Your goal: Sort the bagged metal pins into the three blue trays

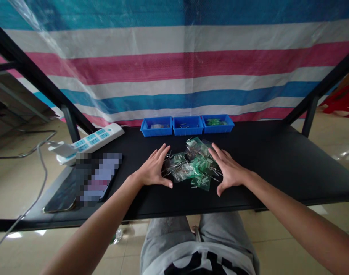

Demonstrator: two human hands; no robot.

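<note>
A loose pile of small clear and green plastic packets (pixel 201 165) lies on the black table, with several thin metal pins or screws (pixel 216 172) among them. My left hand (pixel 153 168) rests at the pile's left side, thumb and fingers apart. On the right side, my right hand (pixel 228 168) curves around the pile, its fingers also spread. Neither hand grips anything; the fingertips are at the pile's edges, and I cannot tell whether they touch it. What exactly is inside the packets is too small to make out.
Behind the pile stand three blue bins: the left bin (pixel 156 132) with clear packets, the middle bin (pixel 188 131) with a few thin pieces, the right bin (pixel 218 129) with green packets. At left lie a white power strip (pixel 91 143) and two phones (pixel 60 194). A striped sheet (pixel 174 65) hangs behind.
</note>
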